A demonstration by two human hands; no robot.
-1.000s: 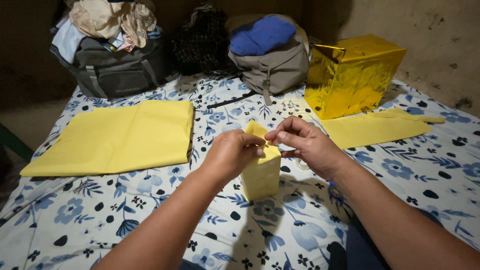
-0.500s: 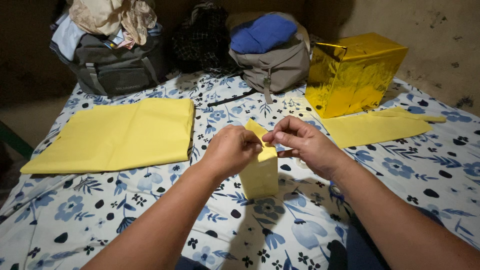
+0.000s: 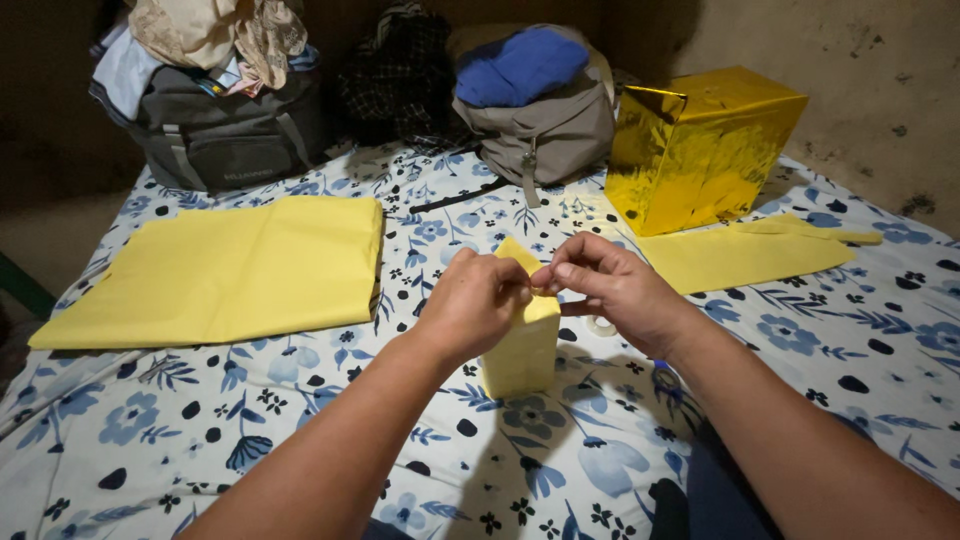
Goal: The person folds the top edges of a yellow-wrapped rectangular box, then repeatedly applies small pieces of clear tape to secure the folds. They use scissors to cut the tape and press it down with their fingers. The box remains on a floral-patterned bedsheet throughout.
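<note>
Surface: a bed covered by a floral sheet (image 3: pixel 150 440), white with blue flowers and black spots, set against a dim, stained wall (image 3: pixel 880 80).

Hands: we see both meeting over the middle of the bed. The left hand (image 3: pixel 472 303) is curled nearly closed, its fingertips pressed on the top fold of a small yellow-wrapped box (image 3: pixel 521 352). The right hand (image 3: pixel 612 285) comes in from the other side, thumb and forefinger pinched together on that same top fold, the other fingers bent loosely behind. The two sets of fingertips touch, or very nearly so, at the peak of the paper.

Held item: the small box stands upright on the sheet, just under the hands, wrapped in matt yellow paper. Its near face is flat and smooth; at the top one triangular flap stands up behind the fingers. We cannot tell whether the fold is taped.

Nearby: a small pale ring, apparently a roll of tape (image 3: pixel 601 326), lies on the sheet just beside the right hand. A folded yellow sheet of paper (image 3: pixel 230 270) lies to the left, well apart. A narrower yellow paper strip (image 3: pixel 745 257) lies to the right, in front of a large gold foil box (image 3: pixel 700 150).

Far edge: a dark grey bag (image 3: pixel 225 135) heaped with clothing, and a tan backpack (image 3: pixel 550 130) with a blue cloth on top.
</note>
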